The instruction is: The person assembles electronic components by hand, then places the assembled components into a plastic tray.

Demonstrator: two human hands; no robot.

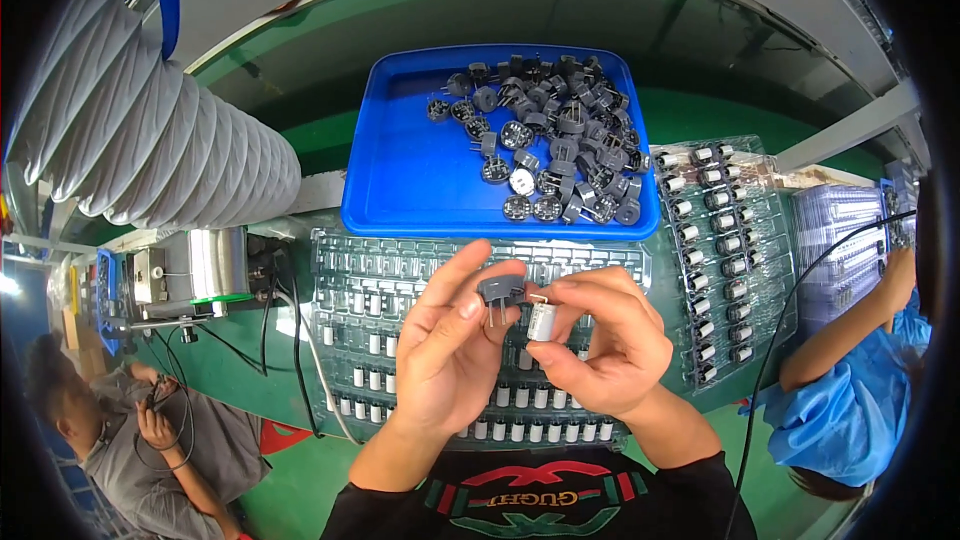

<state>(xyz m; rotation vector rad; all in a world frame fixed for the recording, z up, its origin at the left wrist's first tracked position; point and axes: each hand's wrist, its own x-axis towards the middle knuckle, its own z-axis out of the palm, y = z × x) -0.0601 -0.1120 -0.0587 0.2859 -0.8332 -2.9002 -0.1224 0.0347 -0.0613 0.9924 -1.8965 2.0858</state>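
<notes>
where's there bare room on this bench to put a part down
The left half of the blue tray is bare, bordered by its left wall and the heap of grey caps filling its right side. A green bench strip lies free between the tray and the ribbed hose. The clear blister trays under both hands are crowded with small cylinders.

The hands (pixel 540 340) hide much of the clear tray (pixel 420 290) beneath them; its small cylinders (pixel 372 344) lack discernible detail.

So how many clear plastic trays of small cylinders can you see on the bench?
3: one clear tray under the hands, one right of the blue bin, one at far right, partly hidden.
</notes>
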